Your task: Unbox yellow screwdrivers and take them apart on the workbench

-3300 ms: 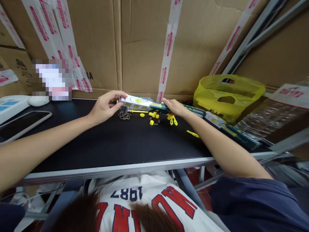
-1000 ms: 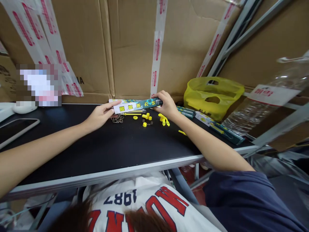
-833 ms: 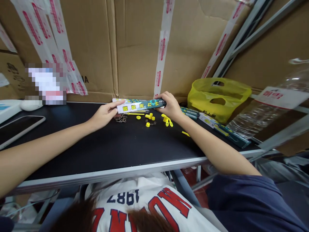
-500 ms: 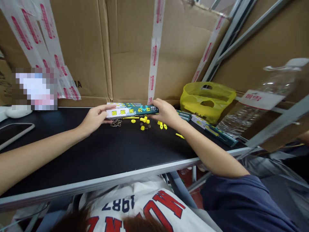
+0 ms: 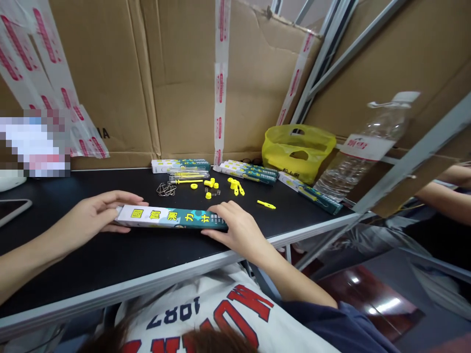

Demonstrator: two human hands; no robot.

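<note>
A long white-and-teal cardboard box with yellow lettering lies across the front part of the black table, held at both ends. My left hand is closed round its white end, thumb in front and fingers behind. At the teal end, my right hand grips with thumb below and fingers on top. Just beyond the box are a bunch of bent wire hooks, a yellow ring, small dark springs, several yellow plastic parts and clear tubes.
Similar boxes lie along the back, with another box at the right. Behind them stand a yellow plastic bag and a water bottle. A phone rests at the left. Another person's arm shows far right.
Both hands have brought the box from the back of the table nearer to me and lower. The view has shifted, uncovering the boxes and tubes behind.
</note>
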